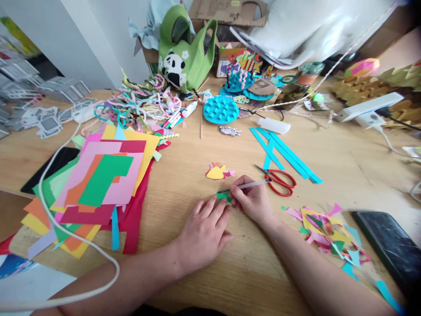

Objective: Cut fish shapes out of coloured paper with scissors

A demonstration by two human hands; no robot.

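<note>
My right hand [251,199] is closed around a pen [253,184] with a pale, see-through barrel. Its tip end meets a small piece of green paper [224,196] on the table. My left hand [207,232] lies flat with fingers stretched, the fingertips on that green piece and partly covering it. Just beyond the hands lie small paper fish cutouts, a yellow one [216,172] on top with pink and red showing beneath. To the right, close to the pen's back end, rest scissors [281,181] with red handles and the blades apart.
Stacked coloured paper [123,175] lies left, crossed by a white cable [95,250]. Blue paper strips [286,151] and a white bottle [274,125] are beyond the scissors. Paper scraps [329,228] and a phone [391,245] lie right. A green panda bag [187,52] stands behind.
</note>
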